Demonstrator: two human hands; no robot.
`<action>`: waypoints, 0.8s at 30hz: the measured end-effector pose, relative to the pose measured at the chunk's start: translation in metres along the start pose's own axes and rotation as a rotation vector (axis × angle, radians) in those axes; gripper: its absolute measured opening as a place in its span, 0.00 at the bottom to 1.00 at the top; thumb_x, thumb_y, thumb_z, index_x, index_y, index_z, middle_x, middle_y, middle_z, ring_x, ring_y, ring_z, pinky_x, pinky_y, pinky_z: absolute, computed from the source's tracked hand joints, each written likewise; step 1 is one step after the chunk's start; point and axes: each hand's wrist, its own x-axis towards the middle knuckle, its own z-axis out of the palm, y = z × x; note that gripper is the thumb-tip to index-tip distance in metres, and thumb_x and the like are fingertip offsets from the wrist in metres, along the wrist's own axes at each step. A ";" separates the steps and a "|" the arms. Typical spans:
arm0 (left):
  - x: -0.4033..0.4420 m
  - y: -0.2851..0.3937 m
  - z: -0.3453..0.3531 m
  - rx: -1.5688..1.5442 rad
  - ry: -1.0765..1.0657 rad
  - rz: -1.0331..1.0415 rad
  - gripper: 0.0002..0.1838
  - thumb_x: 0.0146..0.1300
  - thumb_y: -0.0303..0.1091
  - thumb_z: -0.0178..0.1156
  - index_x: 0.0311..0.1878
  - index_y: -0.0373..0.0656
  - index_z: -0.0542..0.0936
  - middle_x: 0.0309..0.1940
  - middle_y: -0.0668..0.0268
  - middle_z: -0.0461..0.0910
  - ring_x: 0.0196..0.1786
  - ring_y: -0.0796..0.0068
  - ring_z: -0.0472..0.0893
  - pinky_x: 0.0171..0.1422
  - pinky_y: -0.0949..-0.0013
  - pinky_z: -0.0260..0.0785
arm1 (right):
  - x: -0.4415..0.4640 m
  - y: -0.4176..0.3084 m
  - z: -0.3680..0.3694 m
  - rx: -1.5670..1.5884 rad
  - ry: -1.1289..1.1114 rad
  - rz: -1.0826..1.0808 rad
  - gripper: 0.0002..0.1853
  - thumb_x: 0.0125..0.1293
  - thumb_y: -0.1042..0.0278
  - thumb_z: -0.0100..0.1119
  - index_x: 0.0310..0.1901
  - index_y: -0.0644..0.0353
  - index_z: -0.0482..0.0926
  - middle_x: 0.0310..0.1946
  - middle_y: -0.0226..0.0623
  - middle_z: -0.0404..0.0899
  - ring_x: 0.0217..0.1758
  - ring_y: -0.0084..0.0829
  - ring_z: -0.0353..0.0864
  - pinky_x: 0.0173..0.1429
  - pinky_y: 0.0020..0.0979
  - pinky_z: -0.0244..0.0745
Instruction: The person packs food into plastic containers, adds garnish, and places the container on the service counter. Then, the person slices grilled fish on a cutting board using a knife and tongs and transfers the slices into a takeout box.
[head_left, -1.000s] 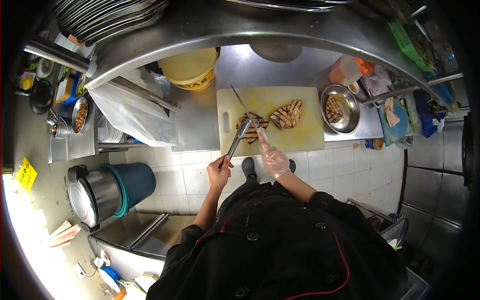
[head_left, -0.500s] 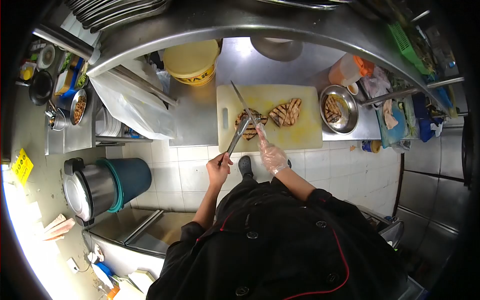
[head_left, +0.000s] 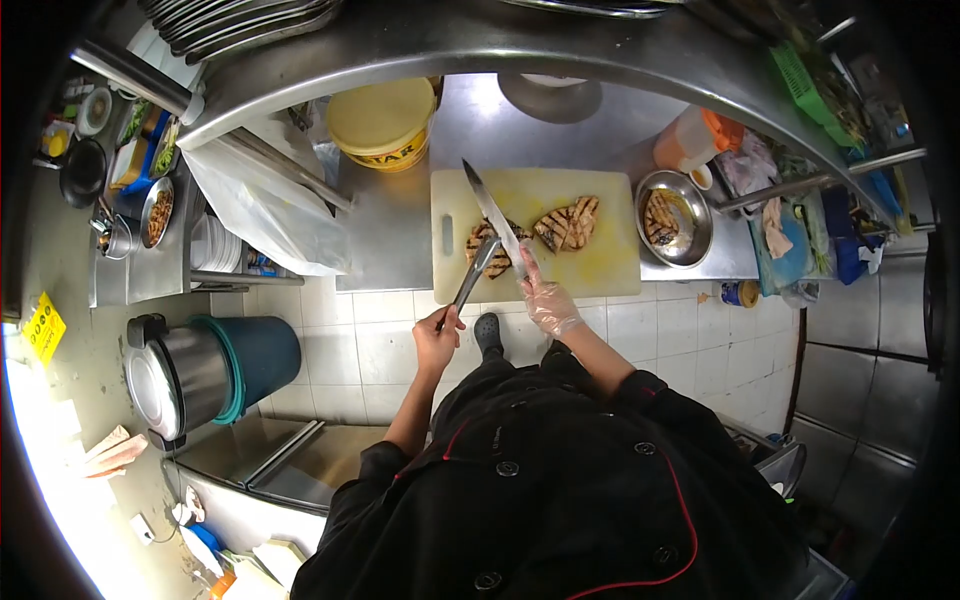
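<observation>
A pale cutting board (head_left: 605, 275) lies on the steel counter with two portions of grill-marked meat. My bare left hand (head_left: 437, 342) is closed around metal tongs (head_left: 467, 285), whose tips rest at the left meat piece (head_left: 498, 264). In a clear plastic glove, my right hand (head_left: 549, 306) grips a knife (head_left: 488, 205); its handle is hidden by the fingers. The blade points up and left, passing over that same meat and partly covering it, with its broad face showing. To the right of the blade sits the other grilled meat (head_left: 568, 223), which looks cut into.
Right of the board stands a steel bowl (head_left: 700, 248) holding another grilled piece (head_left: 660, 218). Behind it is an orange-lidded jug (head_left: 690, 140). A yellow tub (head_left: 380, 125) stands at back left. An overhead steel shelf (head_left: 470, 50) crosses above the counter.
The knife has turned, so more of its broad face shows. My right hand has shifted and rotated slightly around the handle. The left hand and tongs stay nearly in place.
</observation>
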 end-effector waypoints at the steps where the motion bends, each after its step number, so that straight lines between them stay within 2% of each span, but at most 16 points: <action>1: 0.000 -0.001 0.000 -0.004 0.005 -0.001 0.15 0.67 0.36 0.54 0.37 0.30 0.81 0.19 0.65 0.77 0.13 0.84 0.68 0.17 0.77 0.59 | 0.002 -0.005 -0.005 -0.009 0.009 -0.007 0.36 0.68 0.63 0.45 0.72 0.40 0.38 0.24 0.48 0.77 0.23 0.47 0.76 0.29 0.45 0.68; 2: 0.001 -0.001 -0.001 -0.008 0.012 -0.003 0.15 0.66 0.36 0.54 0.36 0.30 0.81 0.18 0.66 0.77 0.13 0.84 0.68 0.17 0.77 0.60 | 0.004 -0.011 -0.009 -0.018 0.018 -0.014 0.36 0.68 0.63 0.45 0.72 0.40 0.38 0.24 0.48 0.77 0.23 0.48 0.76 0.29 0.46 0.68; 4: 0.002 -0.004 -0.002 -0.022 0.002 0.005 0.15 0.66 0.36 0.54 0.36 0.30 0.81 0.18 0.65 0.77 0.13 0.84 0.68 0.17 0.77 0.60 | 0.001 -0.028 -0.018 -0.070 -0.286 0.255 0.36 0.67 0.64 0.45 0.72 0.40 0.39 0.30 0.51 0.79 0.24 0.49 0.76 0.29 0.46 0.69; 7: 0.002 -0.003 -0.003 -0.026 -0.003 0.006 0.15 0.66 0.36 0.54 0.37 0.29 0.81 0.19 0.65 0.77 0.13 0.84 0.69 0.17 0.77 0.61 | -0.002 -0.033 -0.014 -0.138 -0.331 0.284 0.36 0.67 0.64 0.46 0.71 0.41 0.39 0.42 0.53 0.77 0.24 0.50 0.75 0.30 0.46 0.69; 10: 0.002 -0.005 -0.005 -0.012 -0.003 -0.007 0.15 0.67 0.35 0.54 0.38 0.29 0.80 0.19 0.64 0.77 0.14 0.85 0.68 0.17 0.78 0.60 | -0.006 -0.020 -0.007 0.038 -0.164 0.182 0.35 0.68 0.64 0.45 0.71 0.43 0.40 0.52 0.49 0.74 0.24 0.51 0.75 0.30 0.46 0.70; 13: 0.004 -0.007 -0.005 -0.024 -0.014 0.010 0.15 0.67 0.35 0.54 0.38 0.30 0.80 0.19 0.65 0.77 0.14 0.85 0.68 0.17 0.78 0.61 | -0.008 -0.015 -0.002 0.049 -0.077 0.130 0.34 0.68 0.65 0.45 0.71 0.46 0.40 0.54 0.45 0.73 0.25 0.51 0.75 0.31 0.46 0.71; 16: 0.004 -0.008 -0.007 -0.031 -0.012 0.019 0.15 0.66 0.36 0.54 0.39 0.31 0.80 0.19 0.65 0.78 0.14 0.85 0.69 0.17 0.77 0.61 | -0.007 -0.007 0.005 0.005 -0.097 0.145 0.34 0.68 0.65 0.44 0.71 0.47 0.41 0.56 0.44 0.71 0.26 0.51 0.76 0.32 0.46 0.72; 22: 0.002 -0.005 -0.006 -0.032 -0.010 0.007 0.15 0.66 0.36 0.54 0.39 0.31 0.80 0.19 0.66 0.77 0.14 0.86 0.68 0.17 0.78 0.60 | -0.006 -0.013 -0.002 -0.076 -0.145 0.162 0.34 0.67 0.65 0.45 0.71 0.46 0.41 0.56 0.45 0.71 0.22 0.49 0.75 0.30 0.45 0.70; 24: 0.001 -0.006 -0.006 -0.059 -0.015 0.010 0.15 0.67 0.36 0.54 0.39 0.30 0.80 0.19 0.66 0.77 0.14 0.86 0.68 0.17 0.78 0.60 | -0.005 -0.020 -0.006 -0.083 -0.180 0.211 0.36 0.66 0.64 0.45 0.71 0.37 0.40 0.37 0.46 0.76 0.24 0.48 0.76 0.31 0.46 0.69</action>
